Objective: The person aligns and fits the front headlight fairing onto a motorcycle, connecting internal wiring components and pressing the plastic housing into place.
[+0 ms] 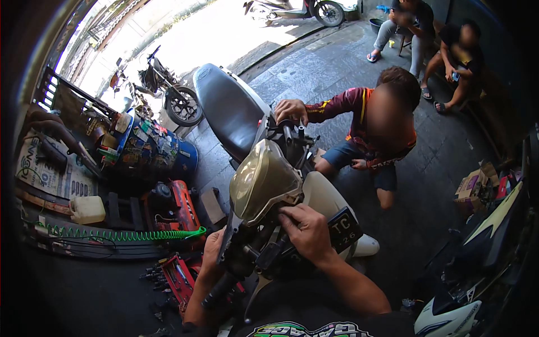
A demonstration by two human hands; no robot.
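A scooter's headlight point(264, 182) with a yellowed clear lens sits in the middle, at the front of the scooter. My left hand point(213, 250) grips the edge of a dark panel point(228, 238) just below and left of the lamp; some of its fingers are hidden behind it. At the lamp's lower right edge, my right hand point(306, 230) has its thumb and fingers bent together, and what lies between them is hidden. Beside that hand are the pale front fender point(331, 194) and a black number plate point(343, 229). A rubber handlebar grip point(219, 289) points toward me below my left hand.
Across the scooter a person point(387, 123) crouches, one hand on the handlebar area near the black seat point(224, 106). Left are a blue drum point(182, 157), a red compressor point(184, 202), a green coiled hose point(129, 233) and a red tool tray point(179, 278). Another scooter point(455, 314) stands right.
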